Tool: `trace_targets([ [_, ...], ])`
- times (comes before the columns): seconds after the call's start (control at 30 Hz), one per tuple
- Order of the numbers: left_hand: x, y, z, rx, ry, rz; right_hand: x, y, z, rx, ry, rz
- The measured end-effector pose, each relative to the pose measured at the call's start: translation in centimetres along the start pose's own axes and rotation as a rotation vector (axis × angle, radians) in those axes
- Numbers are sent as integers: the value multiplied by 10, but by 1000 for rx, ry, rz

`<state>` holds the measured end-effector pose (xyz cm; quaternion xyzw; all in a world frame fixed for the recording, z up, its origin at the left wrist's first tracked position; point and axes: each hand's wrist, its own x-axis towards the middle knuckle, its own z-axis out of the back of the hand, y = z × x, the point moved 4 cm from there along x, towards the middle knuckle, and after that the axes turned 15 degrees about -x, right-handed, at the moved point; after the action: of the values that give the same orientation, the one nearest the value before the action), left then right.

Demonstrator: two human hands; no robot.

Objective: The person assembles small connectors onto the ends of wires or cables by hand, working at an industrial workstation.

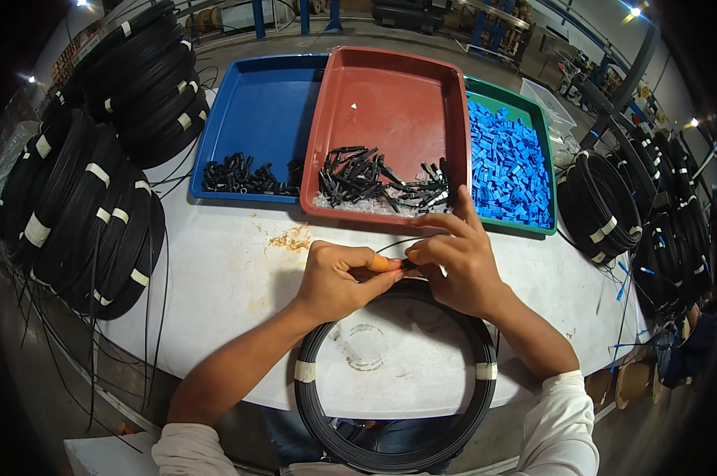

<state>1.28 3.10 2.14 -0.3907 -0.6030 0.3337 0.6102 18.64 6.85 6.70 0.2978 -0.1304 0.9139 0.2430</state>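
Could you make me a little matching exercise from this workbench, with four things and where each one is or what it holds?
1. Red tray
2. Nearest black coil
3. Green tray
4. Blue tray

A. Holds a heap of bright blue pieces
B. Leftmost of three trays
C. Middle of three trays
D. Reaches past the near edge of the white table

Pairs: 1-C, 2-D, 3-A, 4-B

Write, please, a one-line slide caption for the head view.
Left hand and right hand hold a small black part at the far side of a coiled black cable, near a red tray.
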Motion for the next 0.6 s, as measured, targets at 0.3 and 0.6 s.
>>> trace_targets([
  [0.3, -3, -7, -3, 131, 189, -172, 6, -9, -11, 442, 402, -331],
  [0.6, -3, 15, 3, -90, -52, 46, -4, 0, -8, 109, -130, 17],
])
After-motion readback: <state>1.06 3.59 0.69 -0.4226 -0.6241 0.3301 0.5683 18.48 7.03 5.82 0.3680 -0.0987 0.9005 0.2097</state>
